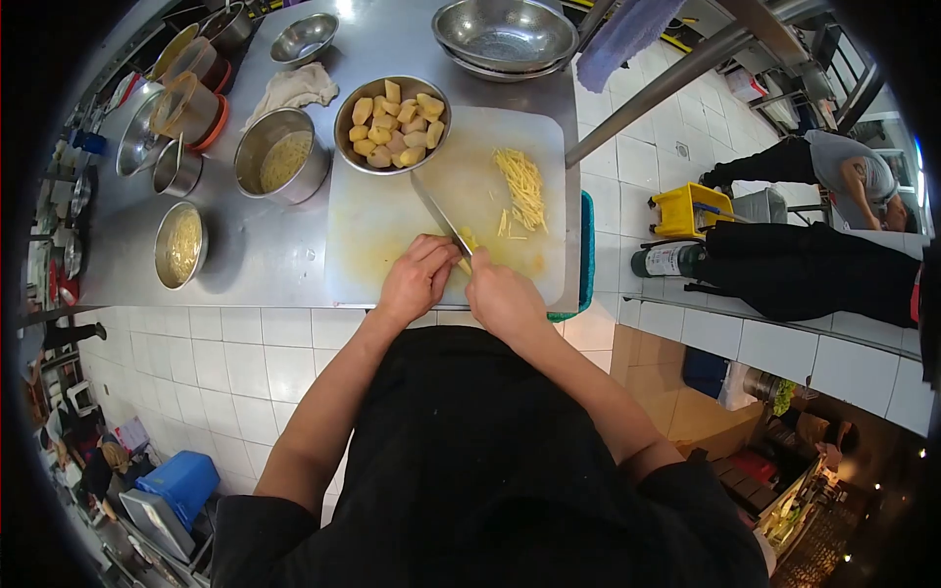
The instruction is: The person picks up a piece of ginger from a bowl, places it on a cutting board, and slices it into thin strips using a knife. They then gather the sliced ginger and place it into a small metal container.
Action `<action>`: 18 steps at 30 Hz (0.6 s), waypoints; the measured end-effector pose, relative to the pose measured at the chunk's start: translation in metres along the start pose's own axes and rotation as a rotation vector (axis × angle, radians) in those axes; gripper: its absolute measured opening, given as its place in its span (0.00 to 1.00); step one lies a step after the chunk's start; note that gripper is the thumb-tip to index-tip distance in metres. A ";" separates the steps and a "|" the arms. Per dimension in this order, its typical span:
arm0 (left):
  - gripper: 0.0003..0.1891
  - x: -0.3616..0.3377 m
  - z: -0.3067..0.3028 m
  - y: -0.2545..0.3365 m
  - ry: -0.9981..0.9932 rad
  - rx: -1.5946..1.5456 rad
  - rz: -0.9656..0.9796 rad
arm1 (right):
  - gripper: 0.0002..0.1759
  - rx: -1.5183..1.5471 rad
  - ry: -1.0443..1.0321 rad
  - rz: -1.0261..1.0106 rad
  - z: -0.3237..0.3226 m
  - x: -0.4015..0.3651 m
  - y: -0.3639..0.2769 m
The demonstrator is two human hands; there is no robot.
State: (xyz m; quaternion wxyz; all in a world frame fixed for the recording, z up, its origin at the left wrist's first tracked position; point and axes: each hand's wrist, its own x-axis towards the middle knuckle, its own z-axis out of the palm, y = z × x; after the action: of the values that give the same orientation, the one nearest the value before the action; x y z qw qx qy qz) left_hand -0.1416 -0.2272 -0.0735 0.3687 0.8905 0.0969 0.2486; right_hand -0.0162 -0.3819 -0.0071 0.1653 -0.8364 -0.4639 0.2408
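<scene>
as a knife point(438, 214) slices, bowl point(340, 129) holds potatoes point(395, 125)

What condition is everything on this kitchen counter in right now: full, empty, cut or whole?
Round steel bowl of peeled yellow potato chunks: full, chunks uncut.
Pile of thin yellow potato strips: cut, loose on white cutting board.
Steel-bladed knife: gripped by right hand.
Yellow potato piece: held down by left hand, partly sliced.
Large steel mixing bowl: empty.
Crumpled white cloth: lying loose.
</scene>
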 end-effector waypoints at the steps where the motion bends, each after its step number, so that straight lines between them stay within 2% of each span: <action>1: 0.12 0.001 0.001 -0.001 0.003 -0.017 -0.012 | 0.13 -0.005 -0.014 0.012 -0.002 0.004 -0.001; 6: 0.12 -0.001 0.000 0.000 0.005 0.012 0.032 | 0.12 0.008 -0.008 0.030 -0.003 0.002 -0.001; 14: 0.13 0.001 -0.001 0.001 -0.015 0.058 0.068 | 0.10 -0.023 -0.129 0.044 -0.057 -0.051 -0.016; 18: 0.13 0.002 -0.003 0.001 -0.032 0.059 0.074 | 0.12 -0.032 -0.060 0.066 -0.011 -0.017 -0.005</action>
State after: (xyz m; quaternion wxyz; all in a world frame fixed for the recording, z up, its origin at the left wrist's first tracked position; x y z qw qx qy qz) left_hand -0.1415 -0.2255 -0.0705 0.3342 0.9079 0.0652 0.2446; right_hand -0.0212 -0.3944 0.0083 0.1298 -0.8461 -0.4448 0.2634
